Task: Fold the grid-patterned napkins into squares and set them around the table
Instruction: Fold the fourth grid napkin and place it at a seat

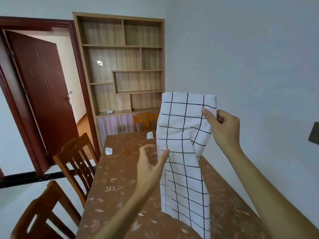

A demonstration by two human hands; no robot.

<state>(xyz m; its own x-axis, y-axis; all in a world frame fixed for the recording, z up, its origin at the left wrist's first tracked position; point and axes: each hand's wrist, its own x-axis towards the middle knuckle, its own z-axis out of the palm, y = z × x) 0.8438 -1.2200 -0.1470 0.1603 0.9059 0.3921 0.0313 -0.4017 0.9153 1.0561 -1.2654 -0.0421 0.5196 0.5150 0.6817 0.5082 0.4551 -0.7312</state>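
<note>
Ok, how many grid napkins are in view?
3: raised napkin, held up over the table; folded napkin at its left edge; second folded napkin near its far end. Others may be hidden.

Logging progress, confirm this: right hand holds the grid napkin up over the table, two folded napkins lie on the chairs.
Wrong: the head view shows the two folded napkins lying on the table instead. The right hand does hold the grid napkin up over it.

A dark red door [43, 94] stands open at far left. Beside it, a wooden shelf unit [120, 66] with low cabinets carries a white power strip [110, 111]. Two wooden chairs [76, 156] [43, 213] stand at left, and a third chair [145, 121] stands far back.
</note>
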